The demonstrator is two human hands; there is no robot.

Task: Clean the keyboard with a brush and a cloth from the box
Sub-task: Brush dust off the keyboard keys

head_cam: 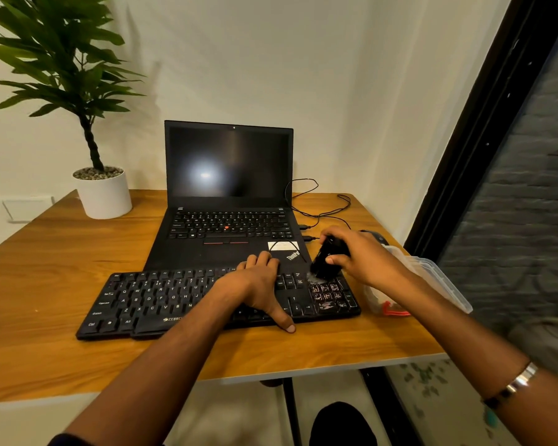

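Two hands at work on the black keyboard (174,300), which lies near the table's (45,284) front edge. My left hand (258,284) presses flat across its right-centre keys, fingers straight, thumb over the near rim. At 2 o'clock, my right hand (355,252) grips the black brush (324,262), bristles blurred on the number pad. My right forearm partly hides the clear box (432,272) at the table's right edge. Beyond, at 12 o'clock, stands the open laptop (229,194).

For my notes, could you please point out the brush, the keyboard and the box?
brush (327,260), head view, on its dark body.
keyboard (149,297), head view, on the letter keys.
box (432,268), head view, on its clear rim.
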